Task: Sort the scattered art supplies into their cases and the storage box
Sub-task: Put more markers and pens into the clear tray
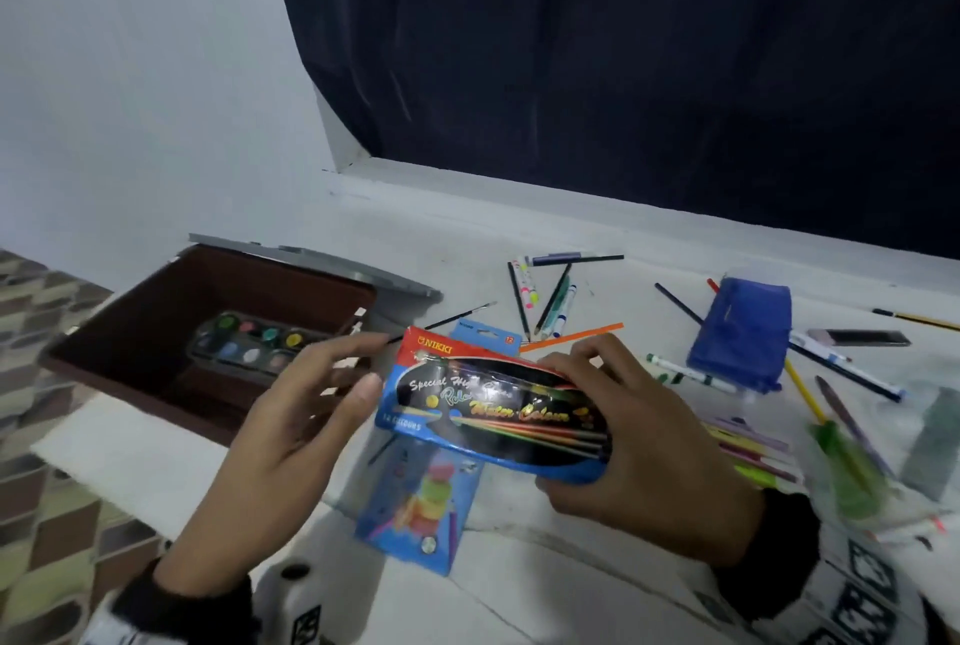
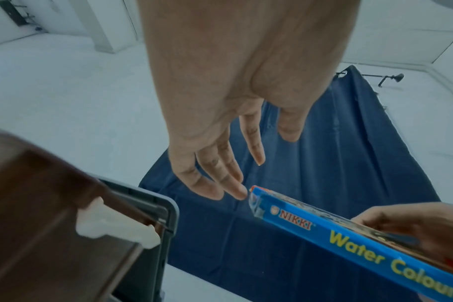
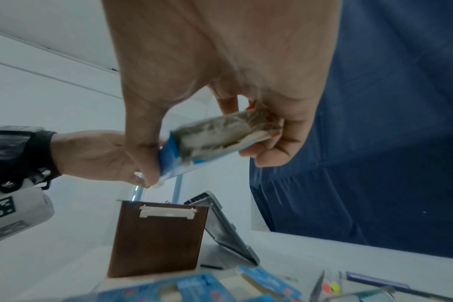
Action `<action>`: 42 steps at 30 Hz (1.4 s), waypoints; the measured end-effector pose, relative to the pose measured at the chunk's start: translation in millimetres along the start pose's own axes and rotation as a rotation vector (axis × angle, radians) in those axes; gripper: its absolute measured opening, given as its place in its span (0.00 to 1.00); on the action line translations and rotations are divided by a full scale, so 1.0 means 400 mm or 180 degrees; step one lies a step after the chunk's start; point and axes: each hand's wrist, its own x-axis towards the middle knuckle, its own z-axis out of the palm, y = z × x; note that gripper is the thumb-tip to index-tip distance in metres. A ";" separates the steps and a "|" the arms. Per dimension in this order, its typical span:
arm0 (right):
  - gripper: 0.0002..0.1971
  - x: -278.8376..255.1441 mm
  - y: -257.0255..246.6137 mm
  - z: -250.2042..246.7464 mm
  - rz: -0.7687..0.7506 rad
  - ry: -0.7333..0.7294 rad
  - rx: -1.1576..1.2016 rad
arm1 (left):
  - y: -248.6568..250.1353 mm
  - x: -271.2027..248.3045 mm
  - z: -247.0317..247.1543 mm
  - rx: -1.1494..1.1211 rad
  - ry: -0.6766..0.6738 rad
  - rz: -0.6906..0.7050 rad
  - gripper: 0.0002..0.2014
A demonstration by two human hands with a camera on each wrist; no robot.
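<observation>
Water colour box: a flat blue NIKKI carton (image 1: 498, 410) at the centre of the head view, held above the white surface (image 1: 597, 514). Its long axis runs from upper left to lower right, the red-topped end pointing at the upper left, toward the storage box; the printed face is up and tilted toward the camera.
Right hand: the right hand (image 1: 644, 441) grips the lower-right end of the carton, fingers curled over the far long edge and thumb under the near edge. In the right wrist view the fingers (image 3: 142, 143) and thumb clamp the carton's end (image 3: 215, 134) across its width.
Left hand: the left hand (image 1: 291, 415) is spread and relaxed at centre left of the head view, palm turned toward the carton. In the left wrist view its fingertips (image 2: 239, 192) are just beside the carton's corner (image 2: 256, 196); contact cannot be told. It holds nothing.
Storage box: a brown box (image 1: 130, 332) at the left, lid open, a paint palette (image 1: 254, 340) lying inside.
Under the carton: a blue pencil pack (image 1: 415, 493) lies flat on the surface.
Right side: a blue pouch (image 1: 737, 332) with loose pens and pencils (image 1: 550, 301) around it.
</observation>
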 end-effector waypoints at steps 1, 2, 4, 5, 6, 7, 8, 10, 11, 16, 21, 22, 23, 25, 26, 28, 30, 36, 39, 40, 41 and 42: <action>0.39 0.022 -0.020 0.007 -0.0057 0.0077 0.0047 | -0.008 0.010 -0.030 -0.0016 0.0063 0.0044 0.19; 0.39 0.045 -0.041 0.016 -0.0095 0.0168 0.0073 | -0.016 0.022 -0.063 -0.0034 0.0097 0.0101 0.15; 0.40 0.095 -0.088 0.043 -0.0155 0.0345 0.0102 | -0.041 0.048 -0.138 -0.0071 0.0066 0.0174 0.12; 0.40 0.122 -0.113 0.061 -0.0184 0.0401 0.0123 | -0.062 0.061 -0.182 -0.0040 0.0037 0.0196 0.12; 0.40 0.148 -0.139 0.082 -0.0207 0.0439 0.0129 | -0.084 0.074 -0.226 0.0034 0.0030 0.0217 0.13; 0.40 0.175 -0.167 0.104 -0.0217 0.0466 0.0112 | -0.110 0.089 -0.274 0.0125 0.0030 0.0242 0.13; 0.40 0.202 -0.195 0.127 -0.0201 0.0483 0.0084 | -0.136 0.104 -0.321 0.0218 -0.0005 0.0270 0.14; 0.39 0.251 -0.252 0.172 -0.0103 0.0461 0.0008 | -0.186 0.130 -0.409 0.0466 -0.0109 0.0375 0.18; 0.39 0.274 -0.280 0.192 -0.0029 0.0420 -0.0040 | -0.209 0.141 -0.450 0.0639 -0.0180 0.0441 0.20; 0.39 0.368 -0.399 0.268 0.0394 0.0190 -0.0333 | -0.308 0.194 -0.601 0.1115 -0.0585 0.0609 0.18; 0.40 0.434 -0.450 0.315 0.0720 -0.0065 -0.0747 | -0.384 0.244 -0.649 0.1232 -0.0985 0.0880 0.15; 0.40 0.445 -0.454 0.323 0.0749 -0.0143 -0.0811 | -0.393 0.247 -0.650 0.1174 -0.0997 0.0898 0.15; 0.40 0.454 -0.457 0.332 0.0766 -0.0225 -0.0869 | -0.399 0.249 -0.650 0.1126 -0.0986 0.0897 0.15; 0.39 0.472 -0.463 0.345 0.0758 -0.0353 -0.0980 | -0.405 0.248 -0.650 0.1078 -0.0916 0.0891 0.14; 0.39 0.481 -0.466 0.351 0.0748 -0.0411 -0.1037 | -0.409 0.246 -0.649 0.1053 -0.0843 0.0885 0.12; 0.38 0.494 -0.471 0.359 0.0714 -0.0523 -0.1165 | -0.412 0.243 -0.646 0.1026 -0.0683 0.0844 0.10; 0.36 0.504 -0.477 0.371 0.0654 -0.0603 -0.1283 | -0.415 0.243 -0.646 0.1031 -0.0661 0.0766 0.11; 0.29 0.530 -0.477 0.408 0.0489 -0.0851 -0.1116 | -0.430 0.246 -0.647 0.1223 -0.0915 0.0742 0.11; 0.26 0.543 -0.471 0.423 0.0438 -0.1030 -0.0971 | -0.435 0.247 -0.648 0.1244 -0.0949 0.0739 0.12; 0.26 0.546 -0.468 0.426 0.0436 -0.1035 -0.0966 | -0.435 0.247 -0.649 0.1256 -0.0962 0.0741 0.13; 0.26 0.550 -0.466 0.426 0.0442 -0.1031 -0.0957 | -0.435 0.247 -0.650 0.1273 -0.0975 0.0745 0.13; 0.26 0.554 -0.463 0.428 0.0446 -0.1035 -0.0944 | -0.435 0.247 -0.650 0.1290 -0.0985 0.0750 0.13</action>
